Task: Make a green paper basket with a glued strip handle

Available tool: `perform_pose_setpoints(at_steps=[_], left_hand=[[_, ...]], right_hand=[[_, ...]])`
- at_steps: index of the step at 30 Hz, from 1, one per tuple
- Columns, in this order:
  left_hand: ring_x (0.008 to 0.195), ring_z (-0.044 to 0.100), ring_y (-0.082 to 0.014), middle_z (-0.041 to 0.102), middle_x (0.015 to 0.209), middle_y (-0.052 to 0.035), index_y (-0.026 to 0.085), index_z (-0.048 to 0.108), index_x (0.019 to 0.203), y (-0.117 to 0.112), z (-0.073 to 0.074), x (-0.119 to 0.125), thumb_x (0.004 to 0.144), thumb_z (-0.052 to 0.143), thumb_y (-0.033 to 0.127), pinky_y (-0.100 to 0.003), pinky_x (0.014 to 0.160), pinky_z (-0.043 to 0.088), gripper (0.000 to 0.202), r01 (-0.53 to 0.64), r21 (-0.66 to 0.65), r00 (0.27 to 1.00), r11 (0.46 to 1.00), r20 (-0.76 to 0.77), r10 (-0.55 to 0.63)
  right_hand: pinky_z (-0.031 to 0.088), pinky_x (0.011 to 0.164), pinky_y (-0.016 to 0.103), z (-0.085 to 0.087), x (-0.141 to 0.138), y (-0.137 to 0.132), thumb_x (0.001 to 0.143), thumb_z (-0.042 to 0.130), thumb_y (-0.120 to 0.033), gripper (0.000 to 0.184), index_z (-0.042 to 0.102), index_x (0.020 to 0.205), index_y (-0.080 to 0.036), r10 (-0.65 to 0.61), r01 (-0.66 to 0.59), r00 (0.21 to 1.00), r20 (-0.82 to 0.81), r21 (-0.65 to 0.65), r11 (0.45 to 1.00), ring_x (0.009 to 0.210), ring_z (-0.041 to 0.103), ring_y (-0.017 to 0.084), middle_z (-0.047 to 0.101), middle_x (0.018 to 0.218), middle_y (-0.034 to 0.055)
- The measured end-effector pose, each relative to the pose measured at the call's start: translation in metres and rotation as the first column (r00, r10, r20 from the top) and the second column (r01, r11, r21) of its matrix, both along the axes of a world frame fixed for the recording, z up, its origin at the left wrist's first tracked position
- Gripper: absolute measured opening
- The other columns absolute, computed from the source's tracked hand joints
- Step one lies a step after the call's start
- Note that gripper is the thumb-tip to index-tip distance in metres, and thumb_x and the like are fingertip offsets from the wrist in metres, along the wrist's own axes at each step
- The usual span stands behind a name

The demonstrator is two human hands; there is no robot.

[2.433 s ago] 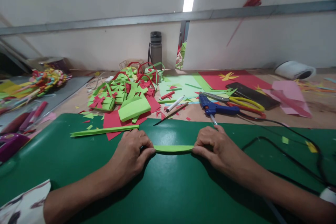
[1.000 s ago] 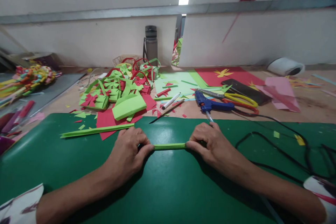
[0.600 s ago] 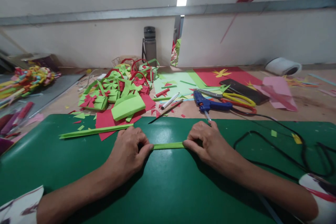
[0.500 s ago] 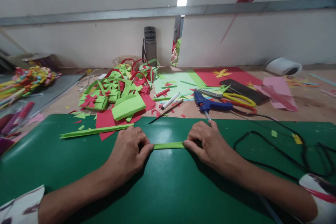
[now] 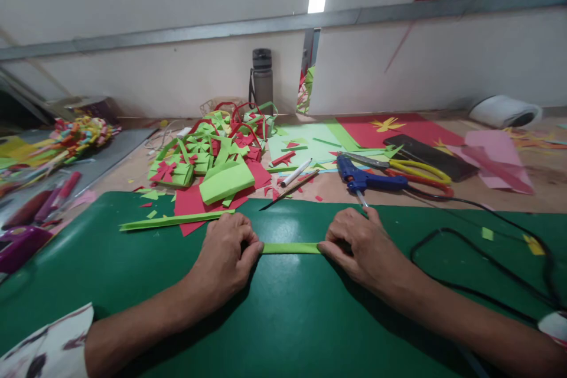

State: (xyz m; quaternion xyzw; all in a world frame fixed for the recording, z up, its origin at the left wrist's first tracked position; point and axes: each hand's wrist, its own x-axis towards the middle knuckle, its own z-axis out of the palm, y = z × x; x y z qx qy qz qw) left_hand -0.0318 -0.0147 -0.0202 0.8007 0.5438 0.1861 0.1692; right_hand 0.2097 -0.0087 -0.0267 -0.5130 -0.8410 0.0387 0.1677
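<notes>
A narrow folded strip of light green paper (image 5: 291,248) lies level over the green mat (image 5: 274,319). My left hand (image 5: 233,248) pinches its left end between thumb and fingers. At the opposite end, my right hand (image 5: 357,239) grips the strip the same way. Both ends are hidden inside the fingers. A second, longer green folded strip (image 5: 172,221) rests just beyond my left hand, partly over red paper (image 5: 188,204). Close behind my right hand is a blue glue gun (image 5: 367,179), its nozzle side toward the left.
Small green and red paper baskets (image 5: 177,171) are heaped at the back left. A white marker (image 5: 296,172), a brush (image 5: 290,190), yellow-handled scissors (image 5: 419,170) and a dark phone (image 5: 429,156) lie behind the mat. A black cord (image 5: 469,251) loops at right. A bottle (image 5: 263,80) stands by the wall.
The camera view has shifted slightly, so the scene sits further right. Both hands keep hold of the strip, with slightly more of it showing between them.
</notes>
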Motion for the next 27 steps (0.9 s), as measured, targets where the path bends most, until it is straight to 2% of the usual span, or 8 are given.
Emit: perform_pose_setpoints(at_steps=[9,21,25,27], left_hand=[[0.080,0.048,-0.0200,0.054,0.079,-0.0030,0.018,0.048,0.063,0.0012,-0.0019,0.0016,0.080,0.050,0.020,-0.036,0.072,0.036,0.017,-0.009,0.021,1.000,1.000,-0.008,0.009],[0.080,0.047,-0.0199,0.053,0.080,-0.0027,0.017,0.047,0.067,-0.0011,0.0007,0.0041,0.079,0.048,0.016,-0.038,0.076,0.033,0.012,0.014,0.001,0.999,1.000,-0.051,-0.014],[0.080,0.047,-0.0190,0.053,0.078,-0.0019,0.017,0.049,0.068,0.0004,0.0008,0.0052,0.079,0.049,0.016,-0.038,0.077,0.033,0.011,0.005,-0.009,0.997,1.000,-0.074,-0.006],[0.081,0.047,-0.0190,0.053,0.081,-0.0021,0.016,0.054,0.076,0.0020,0.0008,0.0049,0.079,0.050,0.016,-0.037,0.078,0.033,0.005,0.013,-0.010,0.996,1.000,-0.093,-0.014]], right_hand=[[0.026,0.082,0.043,-0.0002,-0.0008,-0.0001,0.080,0.056,-0.023,0.024,0.052,0.057,-0.018,-0.002,0.002,1.000,-0.004,0.005,1.000,0.069,0.050,0.017,0.054,0.062,-0.0018],[0.026,0.082,0.043,0.0019,-0.0011,0.0003,0.080,0.056,-0.025,0.023,0.053,0.058,-0.018,-0.019,0.019,1.000,0.004,-0.039,0.999,0.072,0.049,0.018,0.054,0.065,-0.0008],[0.025,0.082,0.042,0.0061,-0.0012,0.0006,0.079,0.057,-0.025,0.020,0.054,0.061,-0.018,-0.031,0.028,0.999,-0.028,-0.102,0.994,0.075,0.050,0.018,0.056,0.067,-0.0006],[0.025,0.082,0.041,0.0084,-0.0010,0.0008,0.078,0.059,-0.026,0.014,0.056,0.066,-0.019,-0.042,0.034,0.997,-0.058,-0.144,0.989,0.077,0.051,0.019,0.058,0.069,-0.0008]])
